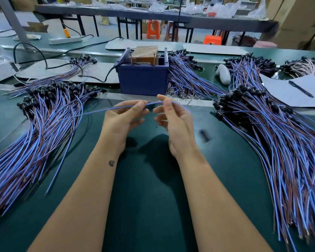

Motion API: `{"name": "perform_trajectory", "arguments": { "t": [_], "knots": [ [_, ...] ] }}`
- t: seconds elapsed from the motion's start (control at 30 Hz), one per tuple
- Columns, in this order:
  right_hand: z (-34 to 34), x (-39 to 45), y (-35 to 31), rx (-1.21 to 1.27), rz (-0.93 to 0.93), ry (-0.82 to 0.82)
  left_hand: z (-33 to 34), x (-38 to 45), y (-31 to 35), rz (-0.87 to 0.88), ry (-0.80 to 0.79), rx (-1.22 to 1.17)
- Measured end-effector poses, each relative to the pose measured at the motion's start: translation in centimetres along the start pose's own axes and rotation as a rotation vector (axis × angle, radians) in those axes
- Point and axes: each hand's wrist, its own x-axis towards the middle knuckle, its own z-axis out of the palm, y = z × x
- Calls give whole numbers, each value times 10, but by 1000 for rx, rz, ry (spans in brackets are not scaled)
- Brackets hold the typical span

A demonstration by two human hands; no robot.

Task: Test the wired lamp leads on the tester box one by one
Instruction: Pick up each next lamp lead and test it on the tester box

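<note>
The blue tester box (143,79) stands at the middle back of the green bench, with two metal posts rising from its top. In front of it I hold one blue lamp lead (116,107) above the mat. My left hand (125,115) pinches the lead near its middle. My right hand (173,115) pinches the same lead a little further right, fingers curled. The lead runs left towards the left pile. A blurred black lamp head (204,135) hangs just right of my right hand.
Piles of blue and brown leads with black lamp heads lie on the left (44,115), on the right (280,124) and behind the box (185,73). A paper sheet with a pen (300,88) and a white handheld object (224,73) lie at the back right.
</note>
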Motion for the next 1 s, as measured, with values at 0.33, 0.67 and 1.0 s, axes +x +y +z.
{"name": "perform_trajectory", "arguments": {
  "t": [0.33,0.67,1.0],
  "knots": [
    [-35,13,-3,-211,144,207,36,-30,-19,196,-572,730],
    [-130,16,-60,-1395,81,200,35,-33,-19,96,-453,665],
    [-81,13,-40,-1627,31,257,21,-18,-15,336,41,922]
  ]
}}
